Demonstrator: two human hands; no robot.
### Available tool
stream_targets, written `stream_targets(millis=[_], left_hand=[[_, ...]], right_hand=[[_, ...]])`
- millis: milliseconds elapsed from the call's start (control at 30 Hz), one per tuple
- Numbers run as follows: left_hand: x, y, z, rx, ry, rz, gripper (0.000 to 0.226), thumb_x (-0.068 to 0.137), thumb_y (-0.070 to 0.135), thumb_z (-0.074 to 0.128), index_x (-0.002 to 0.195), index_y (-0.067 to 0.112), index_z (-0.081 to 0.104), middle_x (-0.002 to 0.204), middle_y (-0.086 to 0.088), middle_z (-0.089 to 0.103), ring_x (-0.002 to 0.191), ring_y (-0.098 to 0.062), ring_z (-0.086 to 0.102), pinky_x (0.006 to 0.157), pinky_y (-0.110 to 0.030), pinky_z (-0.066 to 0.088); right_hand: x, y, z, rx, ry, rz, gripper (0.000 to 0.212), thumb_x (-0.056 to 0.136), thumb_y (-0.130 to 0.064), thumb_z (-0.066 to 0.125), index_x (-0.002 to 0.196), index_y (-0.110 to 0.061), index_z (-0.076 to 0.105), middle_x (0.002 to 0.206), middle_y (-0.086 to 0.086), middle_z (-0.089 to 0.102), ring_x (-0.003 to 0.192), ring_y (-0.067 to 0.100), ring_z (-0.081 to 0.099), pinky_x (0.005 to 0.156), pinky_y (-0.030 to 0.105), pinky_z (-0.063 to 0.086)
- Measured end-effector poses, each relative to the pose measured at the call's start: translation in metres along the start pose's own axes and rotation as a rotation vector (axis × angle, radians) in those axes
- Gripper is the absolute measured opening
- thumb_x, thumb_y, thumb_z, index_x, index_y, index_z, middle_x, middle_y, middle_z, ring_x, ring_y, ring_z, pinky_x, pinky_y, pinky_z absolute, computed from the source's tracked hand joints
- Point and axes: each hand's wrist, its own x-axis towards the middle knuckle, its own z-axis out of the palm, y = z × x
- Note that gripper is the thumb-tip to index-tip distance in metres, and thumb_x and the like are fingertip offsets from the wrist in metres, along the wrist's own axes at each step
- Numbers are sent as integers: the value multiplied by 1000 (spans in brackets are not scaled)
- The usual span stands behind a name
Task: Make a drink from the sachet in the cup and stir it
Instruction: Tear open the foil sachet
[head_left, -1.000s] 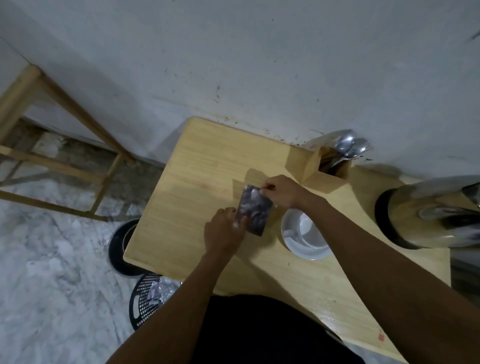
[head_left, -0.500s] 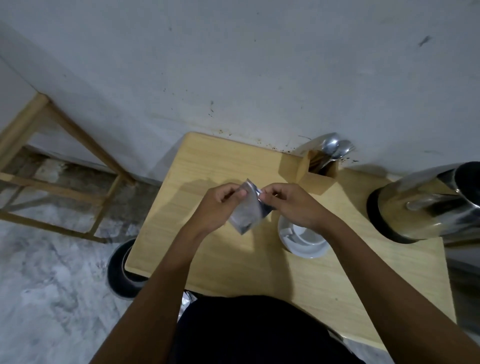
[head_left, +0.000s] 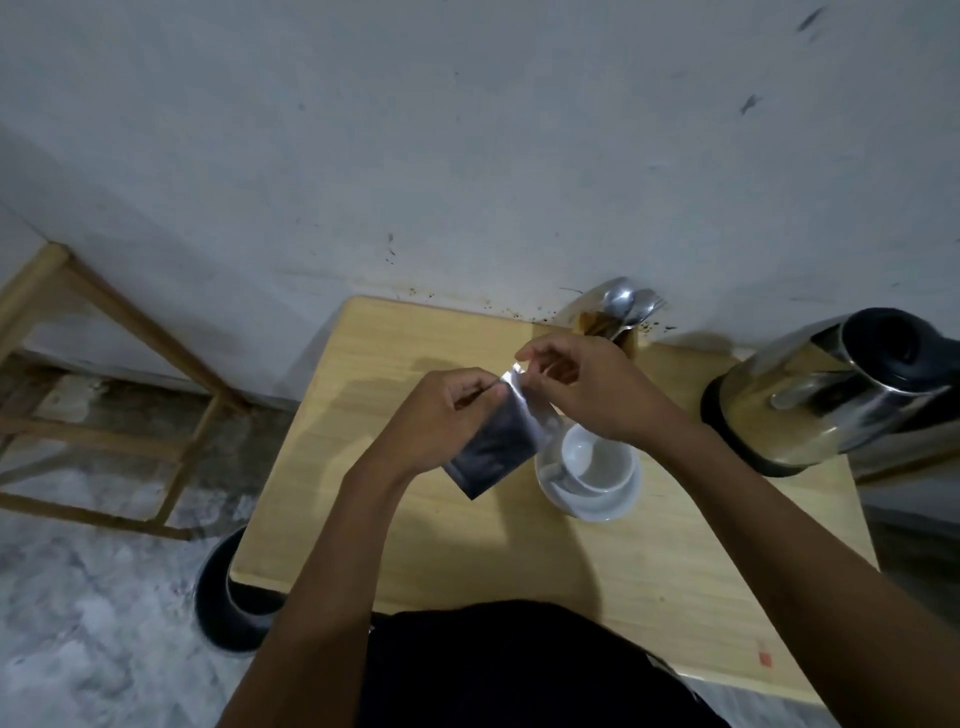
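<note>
A silvery foil sachet (head_left: 493, 447) hangs in the air above the wooden table (head_left: 426, 530), just left of the cup. My left hand (head_left: 441, 415) pinches its upper left corner. My right hand (head_left: 587, 384) pinches the top edge at the right, where a strip of foil stands up. A white cup (head_left: 597, 460) sits on a white saucer (head_left: 597, 506) under my right wrist; the cup looks empty. Metal spoons (head_left: 628, 304) stick out of a wooden holder at the table's back edge.
A steel electric kettle (head_left: 831, 395) stands at the table's right end, its lid open. The table backs onto a white wall. On the floor to the left sit a dark bin (head_left: 228, 597) and a wooden frame (head_left: 104, 395).
Both hands have lifted the sachet off the table and hold it above the cup's left side. The right hand has risen at the sachet's top edge. The view has tilted up.
</note>
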Motion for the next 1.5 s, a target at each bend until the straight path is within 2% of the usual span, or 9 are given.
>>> stream_targets(millis=[100, 200, 333, 733, 967, 1100, 1167, 1300, 1500], left_hand=[[0, 8, -2, 49, -33, 27, 20, 96, 26, 51, 91, 21, 70, 76, 6, 68, 67, -1, 59, 67, -19, 47], [1, 14, -5, 27, -31, 28, 20, 96, 26, 51, 96, 23, 71, 87, 0, 73, 81, -13, 67, 73, -28, 51], [0, 21, -5, 70, 5, 40, 22, 97, 27, 49, 102, 25, 71, 91, 8, 73, 86, -2, 65, 78, -29, 54], [-7, 27, -3, 164, 54, 80, 19, 96, 26, 50, 98, 31, 69, 87, -1, 72, 88, -21, 66, 82, -48, 54], [-11, 32, -2, 156, 132, 124, 21, 95, 19, 51, 94, 22, 71, 88, 7, 73, 86, -7, 66, 81, -33, 55], [-14, 38, -3, -28, 199, 105, 21, 94, 14, 52, 87, 13, 73, 77, 9, 71, 68, 5, 62, 64, -8, 45], [-13, 40, -3, -107, 212, 72, 22, 94, 12, 53, 85, 12, 73, 72, 10, 69, 60, 7, 57, 59, -5, 41], [-15, 38, -6, -128, 180, 43, 26, 95, 15, 52, 80, 18, 72, 74, 6, 70, 64, -2, 57, 61, -10, 42], [-15, 35, -12, 197, 74, 68, 22, 96, 25, 50, 96, 27, 72, 89, 4, 74, 87, -16, 66, 84, -38, 54]], right_hand=[[1, -4, -8, -103, -19, -77, 19, 90, -25, 66, 108, -28, 71, 89, -15, 71, 87, 3, 64, 85, 29, 54], [3, -8, -15, -132, -20, -91, 12, 89, -24, 68, 99, -27, 75, 91, -13, 73, 88, 4, 66, 86, 37, 55], [6, -13, -20, -152, -37, -90, 9, 88, -26, 70, 95, -28, 75, 89, -14, 74, 87, 1, 67, 85, 36, 56], [2, -33, -29, -357, -95, -128, 11, 88, -32, 68, 95, -28, 76, 76, -20, 66, 76, 2, 62, 72, 30, 53], [2, -39, -26, -411, -113, -231, 7, 90, -29, 65, 93, -23, 69, 80, -14, 61, 76, 3, 58, 73, 31, 52], [0, -38, -23, -410, -40, -325, 10, 92, -28, 62, 94, -20, 68, 84, -8, 56, 74, 2, 50, 71, 28, 44], [-1, -38, -21, -397, -25, -376, 9, 93, -23, 62, 92, -16, 67, 84, -4, 60, 78, 7, 51, 72, 31, 46], [-3, -37, -13, -425, -16, -483, 9, 91, -13, 60, 85, -7, 64, 80, 1, 64, 82, 13, 53, 70, 36, 48], [6, -38, -31, -408, -211, -301, 12, 90, -31, 67, 98, -23, 70, 73, -24, 56, 72, -6, 54, 71, 22, 45]])
